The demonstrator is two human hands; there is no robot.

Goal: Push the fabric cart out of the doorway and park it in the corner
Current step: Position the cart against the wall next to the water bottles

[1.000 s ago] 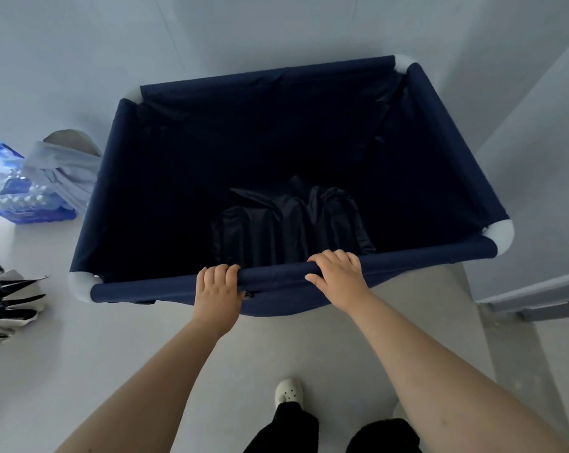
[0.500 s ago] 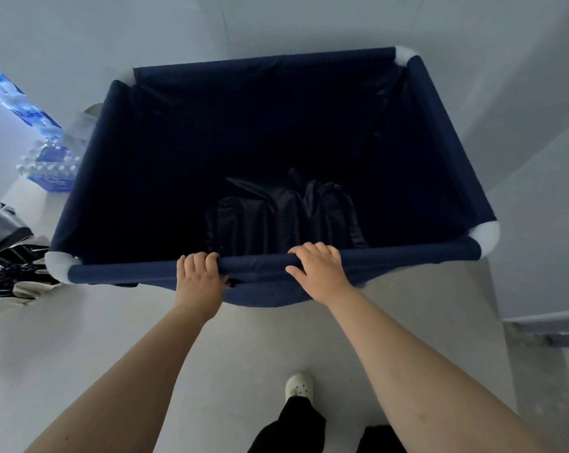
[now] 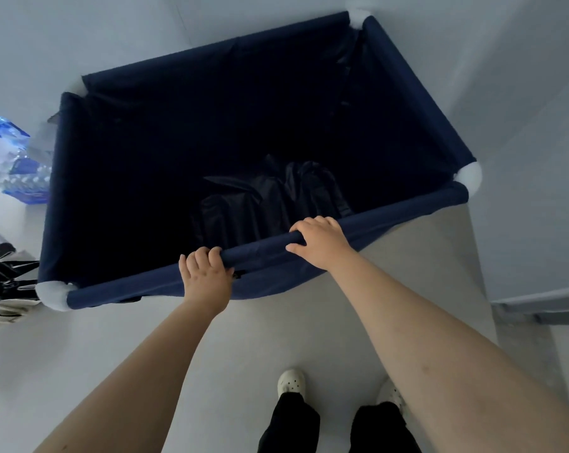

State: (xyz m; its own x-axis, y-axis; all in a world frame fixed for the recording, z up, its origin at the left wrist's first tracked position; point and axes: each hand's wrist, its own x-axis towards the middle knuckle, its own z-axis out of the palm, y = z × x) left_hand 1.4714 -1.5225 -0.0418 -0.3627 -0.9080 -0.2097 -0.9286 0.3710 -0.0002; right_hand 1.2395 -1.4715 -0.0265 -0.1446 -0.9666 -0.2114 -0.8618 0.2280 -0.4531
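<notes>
Two sets of fingers [image 3: 202, 256] curl over the near rail [image 3: 263, 248] of the navy fabric cart [image 3: 113, 158], each clenched around the padded bar. The left hand [image 3: 206, 279] grips just left of the rail's middle, knuckles up, and the right hand [image 3: 320, 241] grips just right of it, thumb tucked under the bar; both bare forearms reach in from the bottom edge of the view. The rail runs tilted, its left end lower in the frame, between white corner caps [image 3: 469, 176]. Inside the cart, crumpled dark cloth [image 3: 270, 197] lies on the bottom near the hands. The cart stands on a pale floor [image 3: 276, 328], its far side close to pale walls that meet beyond it, its right side near another wall. Packs of water bottles [image 3: 18, 181] sit by the cart's left side, and dark bags [image 3: 2, 273] lie near its near-left corner. Two white clogs [image 3: 291, 384] and black trouser legs show below.
</notes>
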